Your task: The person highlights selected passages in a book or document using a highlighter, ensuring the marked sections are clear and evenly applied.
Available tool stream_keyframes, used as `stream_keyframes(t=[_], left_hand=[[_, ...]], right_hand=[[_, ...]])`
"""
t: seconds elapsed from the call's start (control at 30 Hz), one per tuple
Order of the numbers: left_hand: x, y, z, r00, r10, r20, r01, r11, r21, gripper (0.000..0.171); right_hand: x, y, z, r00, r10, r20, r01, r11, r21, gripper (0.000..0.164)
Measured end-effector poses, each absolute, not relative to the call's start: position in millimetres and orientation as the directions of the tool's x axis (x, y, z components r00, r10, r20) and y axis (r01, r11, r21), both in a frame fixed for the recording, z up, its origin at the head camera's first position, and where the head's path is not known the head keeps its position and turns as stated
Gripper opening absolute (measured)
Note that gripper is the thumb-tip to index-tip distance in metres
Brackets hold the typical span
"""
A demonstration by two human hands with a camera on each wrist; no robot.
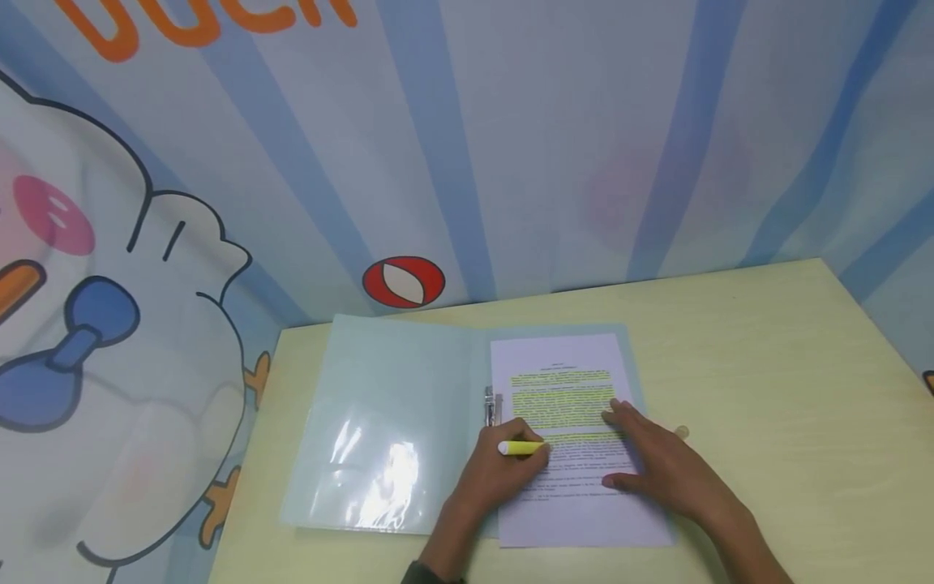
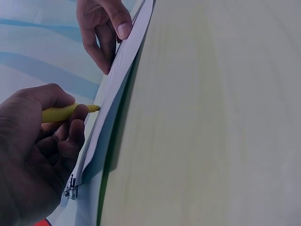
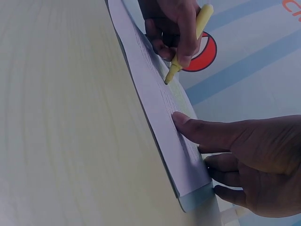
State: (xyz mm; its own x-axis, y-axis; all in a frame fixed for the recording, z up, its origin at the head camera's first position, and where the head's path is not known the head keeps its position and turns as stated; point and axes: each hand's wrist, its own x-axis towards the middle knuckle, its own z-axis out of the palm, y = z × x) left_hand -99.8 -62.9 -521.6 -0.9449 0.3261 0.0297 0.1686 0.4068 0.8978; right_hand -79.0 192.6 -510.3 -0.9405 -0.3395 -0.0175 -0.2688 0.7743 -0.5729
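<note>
My left hand (image 1: 502,466) pinches a yellow highlighter (image 1: 520,448) between thumb and fingers. In the left wrist view its tip meets the printed sheet (image 2: 106,101). Yellow marking covers the upper text lines of the paper (image 1: 584,523); the lower lines are plain black print. My right hand (image 1: 660,462) rests on the sheet's right side, thumb and fingers spread. Beneath the paper lies an opened pale blue clear folder (image 1: 394,373), with a metal clip (image 1: 490,405) at its spine. In the right wrist view, the thumb of the right hand (image 3: 263,165) touches the page.
The folder lies on a light wooden table (image 1: 773,389) that reaches far to the right. A small round disc (image 1: 682,432) is beside the right hand. Behind stands a striped blue and white backdrop (image 1: 569,162) with cartoon drawings.
</note>
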Motion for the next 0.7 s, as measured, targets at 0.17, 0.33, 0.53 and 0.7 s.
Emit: stream_keyframes(t=[0.17, 0.33, 0.53, 0.7], left_hand=[[-100.3, -60.5, -521.6, -0.941, 0.336, 0.025, 0.167, 0.401, 0.901, 0.008], [-101.0, -59.5, -522.8, -0.941, 0.339, 0.025, 0.170, 0.405, 0.899, 0.008], [-101.5, -58.8, -524.0, -0.937, 0.347, 0.042, 0.188, 0.400, 0.897, 0.009], [-100.9, -57.8, -524.3, -0.937, 0.349, 0.033, 0.181, 0.402, 0.898, 0.009]], right_hand=[[-78.8, 192.5, -510.0, -0.940, -0.341, -0.005, -0.279, 0.775, -0.568, 0.085], [-78.3, 192.8, -509.0, -0.938, -0.347, 0.005, -0.289, 0.775, -0.562, 0.085], [-77.9, 193.4, -507.7, -0.938, -0.347, -0.007, -0.283, 0.776, -0.564, 0.084], [-77.1, 193.2, -507.2, -0.936, -0.352, -0.007, -0.287, 0.773, -0.566, 0.084]])
